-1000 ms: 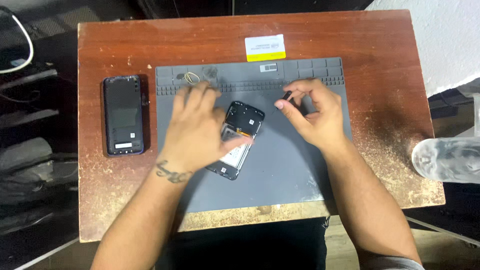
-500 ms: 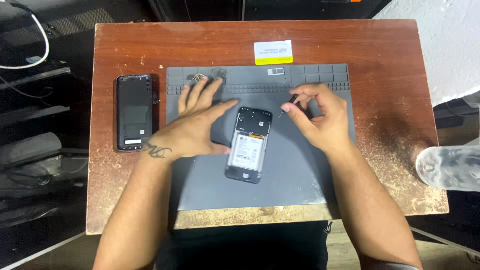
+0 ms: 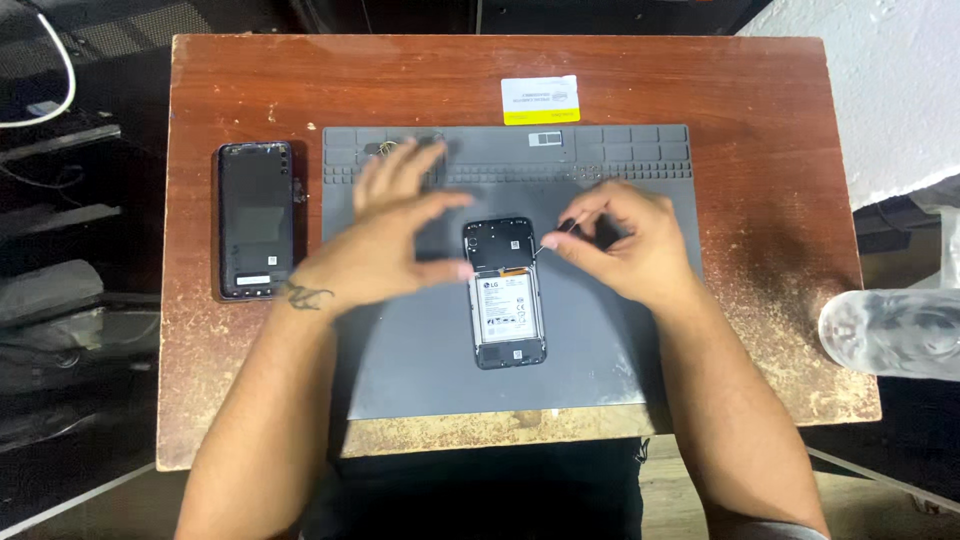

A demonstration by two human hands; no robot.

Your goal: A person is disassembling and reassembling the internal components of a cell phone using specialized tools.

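An opened black phone with its silver battery showing lies upright on the grey work mat. My left hand is blurred, fingers spread, with the thumb tip touching the phone's left edge. My right hand pinches a thin black tool whose tip points at the phone's upper right corner. The phone's black back cover lies on the wooden table left of the mat.
A white and yellow card lies at the mat's far edge. Small parts sit in the mat's top left compartments. A clear plastic bottle is off the table's right edge. Cables lie at the left.
The phone has been turned from tilted to upright on the mat. My left hand lifted off it and opened. My right hand brought the tool closer to the phone's top.
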